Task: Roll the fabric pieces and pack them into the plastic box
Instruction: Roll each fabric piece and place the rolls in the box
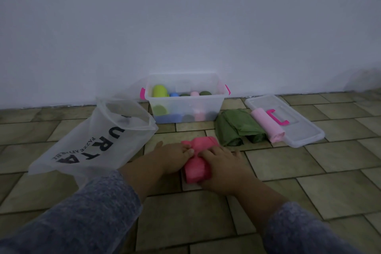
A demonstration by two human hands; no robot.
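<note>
- One bright pink fabric piece [198, 160], partly rolled and squeezed narrow at its middle, lies on the tiled floor [309, 181] in front of the box, between both hands.
- The left hand [175, 156] pinches the fabric's left side with bent fingertips.
- The right hand [221, 164] lies over the near end, fingers curled onto the cloth.
- One clear plastic box with two pink handles [215, 103] stands against the white wall [185, 16]. Five roll tops show inside it: one lime, one blue, two dark green, one pale pink.
- One clear lid with a pink handle [305, 130] lies to the box's right.
- One pale pink fabric roll [267, 125] rests on the lid's near edge.
- Just beside it is dark green fabric [237, 126]; whether this is one piece or two is unclear.
- One translucent plastic bag with black lettering [92, 140] lies on the left.
</note>
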